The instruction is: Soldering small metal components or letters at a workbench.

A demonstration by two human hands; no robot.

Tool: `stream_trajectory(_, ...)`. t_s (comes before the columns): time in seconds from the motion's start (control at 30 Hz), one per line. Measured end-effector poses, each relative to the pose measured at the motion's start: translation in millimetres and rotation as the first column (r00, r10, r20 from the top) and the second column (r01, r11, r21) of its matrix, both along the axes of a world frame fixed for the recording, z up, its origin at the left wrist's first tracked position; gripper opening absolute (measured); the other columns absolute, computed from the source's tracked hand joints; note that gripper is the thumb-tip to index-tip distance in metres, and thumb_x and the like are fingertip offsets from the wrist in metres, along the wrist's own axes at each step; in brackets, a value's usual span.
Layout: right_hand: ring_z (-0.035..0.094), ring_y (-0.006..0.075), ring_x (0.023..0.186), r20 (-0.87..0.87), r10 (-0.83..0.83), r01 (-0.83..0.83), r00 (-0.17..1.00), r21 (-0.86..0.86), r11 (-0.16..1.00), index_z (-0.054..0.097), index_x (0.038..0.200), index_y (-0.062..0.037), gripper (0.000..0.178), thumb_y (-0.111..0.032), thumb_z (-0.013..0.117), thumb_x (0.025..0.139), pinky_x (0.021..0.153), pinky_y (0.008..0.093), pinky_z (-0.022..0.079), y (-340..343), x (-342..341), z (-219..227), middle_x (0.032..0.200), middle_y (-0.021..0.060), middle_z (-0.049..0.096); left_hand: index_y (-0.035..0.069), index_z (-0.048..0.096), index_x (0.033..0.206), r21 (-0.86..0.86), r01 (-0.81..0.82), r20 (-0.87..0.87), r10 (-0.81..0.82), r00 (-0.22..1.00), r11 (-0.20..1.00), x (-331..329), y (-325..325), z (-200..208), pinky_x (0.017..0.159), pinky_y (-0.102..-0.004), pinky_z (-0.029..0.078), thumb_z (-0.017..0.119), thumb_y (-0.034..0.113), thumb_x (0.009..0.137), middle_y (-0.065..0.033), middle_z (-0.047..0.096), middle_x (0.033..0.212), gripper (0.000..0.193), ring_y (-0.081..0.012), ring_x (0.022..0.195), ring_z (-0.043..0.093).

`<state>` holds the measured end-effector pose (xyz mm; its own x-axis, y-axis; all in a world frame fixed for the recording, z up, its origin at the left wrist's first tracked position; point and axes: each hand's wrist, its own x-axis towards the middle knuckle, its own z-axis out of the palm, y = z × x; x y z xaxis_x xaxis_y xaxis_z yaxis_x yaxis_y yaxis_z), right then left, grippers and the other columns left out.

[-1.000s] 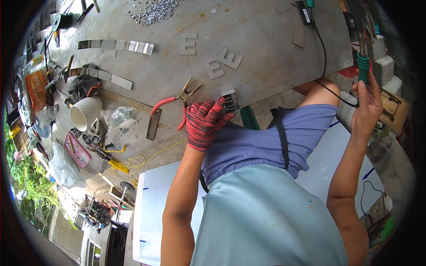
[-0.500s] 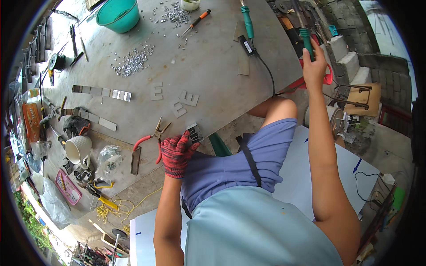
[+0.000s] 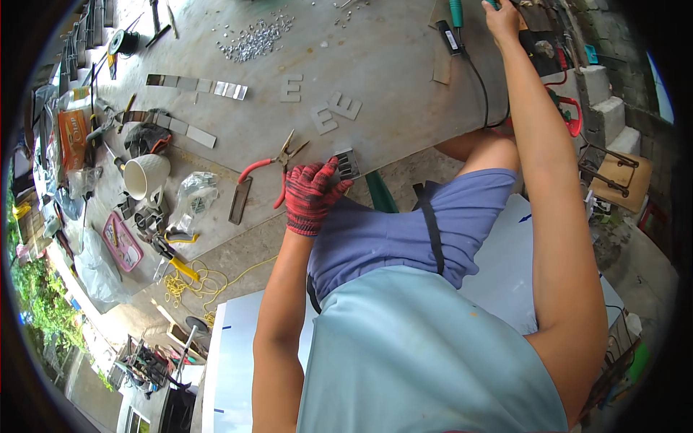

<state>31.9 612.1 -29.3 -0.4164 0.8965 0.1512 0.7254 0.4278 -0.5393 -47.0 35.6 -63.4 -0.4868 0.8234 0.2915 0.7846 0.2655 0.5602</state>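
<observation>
My left hand (image 3: pixel 309 198), in a red and black knitted glove, rests at the table's near edge. Its bent fingers grip a small slotted metal piece (image 3: pixel 349 164). At the upper right, my bare right hand (image 3: pixel 503 22) is wrapped round the green handle of a soldering iron (image 3: pixel 493 3), whose far end lies outside the picture. Red-handled pliers (image 3: pixel 254 168) lie open-jawed just left of the glove. Beyond them are flat E-shaped metal plates (image 3: pixel 291 88). A second green-handled iron (image 3: pixel 456 13) lies near the far right of the table.
Small shiny metal bits (image 3: pixel 253 41) are heaped on the metal table (image 3: pixel 390 79). Jointed metal strips (image 3: pixel 196 85), a white cup (image 3: pixel 146 177), a pink tray (image 3: pixel 124 242) and yellow-handled cutters (image 3: pixel 179 267) lie leftward. A black cord (image 3: pixel 476 76) runs over the right edge.
My right hand has carried the soldering iron farther away and leftward, toward the table's far right. My left hand stays on the metal piece. The whole view has shifted.
</observation>
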Motion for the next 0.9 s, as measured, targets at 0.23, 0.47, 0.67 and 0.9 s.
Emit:
stream_trajectory(0.23,0.059,0.0352,0.13,0.02,-0.08,0.083,0.997,-0.236,0.968,0.056,0.149,-0.0078,0.052,-0.01,0.07,0.099,0.105,0.0464,0.05,-9.8,0.5,-1.5,0.143,0.0177,0.062,0.019,0.07,0.127,-0.043,0.008,0.004,-0.008,1.0,0.999,2.0,-3.4,2.9,0.079,-0.0442,0.047,0.09,0.04,0.072,-0.0037,0.069,0.097,0.062,-0.027,0.086,0.062)
stream_trajectory(0.47,0.066,0.0289,0.119,-0.536,-0.219,-0.23,0.816,-0.647,0.727,0.062,0.139,-0.0013,0.042,-0.016,0.07,0.101,0.096,0.0419,0.054,-28.3,42.7,55.9,0.129,0.0152,0.069,0.019,0.07,0.128,-0.039,0.002,0.014,-0.002,1.0,0.999,1.5,-8.7,4.6,0.08,-0.0447,0.047,0.089,0.04,0.073,-0.0034,0.069,0.097,0.062,-0.0266,0.085,0.062)
stream_trajectory(0.67,0.064,0.0125,0.083,-0.224,0.294,-0.356,0.929,-0.331,0.874,0.073,0.116,-0.0035,0.028,-0.017,0.078,0.092,0.076,0.0281,0.053,-251.4,34.8,46.8,0.095,0.004,0.072,0.018,0.072,0.125,-0.036,-0.007,-0.009,0.007,1.0,0.999,1.1,-10.3,3.7,0.079,-0.0441,0.048,0.089,0.04,0.073,-0.0042,0.07,0.098,0.059,-0.0266,0.086,0.063)
stream_trajectory(0.9,0.069,0.0239,0.075,-0.158,0.264,-0.302,0.952,-0.642,0.705,0.069,0.097,0.0012,0.02,-0.017,0.075,0.092,0.073,0.0369,0.055,-401.9,51.3,51.4,0.089,0.0131,0.072,0.016,0.072,0.123,-0.002,-0.001,-0.018,0.001,1.0,1.0,3.0,-1.8,-0.2,0.079,-0.0449,0.049,0.089,0.042,0.074,-0.006,0.07,0.098,0.059,-0.0278,0.086,0.064)
